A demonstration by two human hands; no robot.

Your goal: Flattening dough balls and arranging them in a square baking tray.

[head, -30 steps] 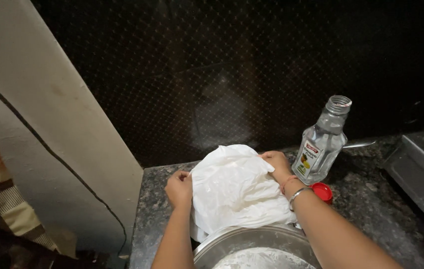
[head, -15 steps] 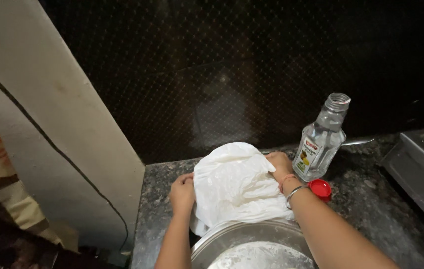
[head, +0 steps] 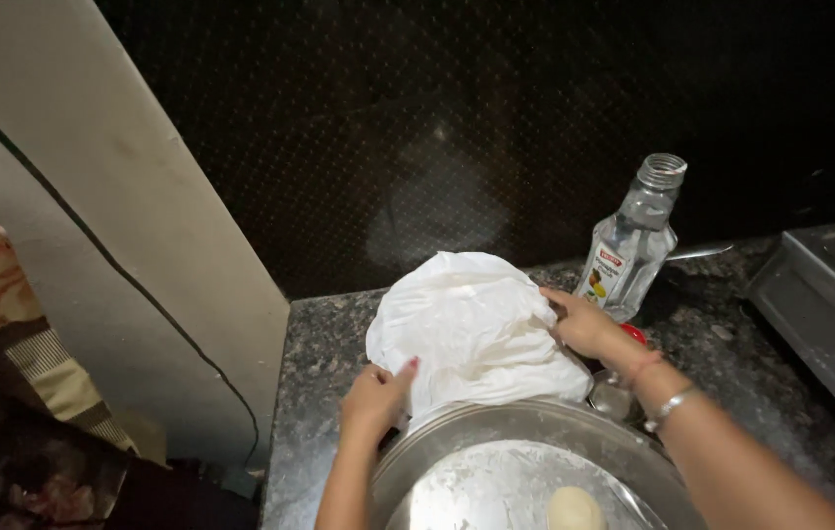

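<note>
Both hands on a crumpled white plastic bag [head: 471,329]: left hand [head: 375,400] at its 7 o'clock, right hand [head: 584,326] at 3. Round steel plate [head: 457,442] with a dough ball [head: 574,508] at 6, clear glass bottle [head: 630,245] at 2.

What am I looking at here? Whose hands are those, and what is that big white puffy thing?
There is no machine here. A person wears a camera on their head, so you look down at their own two hands. The left hand and the right hand both press on a white plastic bag, one on each side of it. The bag sits on a dark speckled counter. In front of it is a round metal plate dusted with flour, with a small ball of dough on it. To the right stands a clear bottle with no cap on. A red cap lies near the wrist, and a metal stove is at the far right.
</note>
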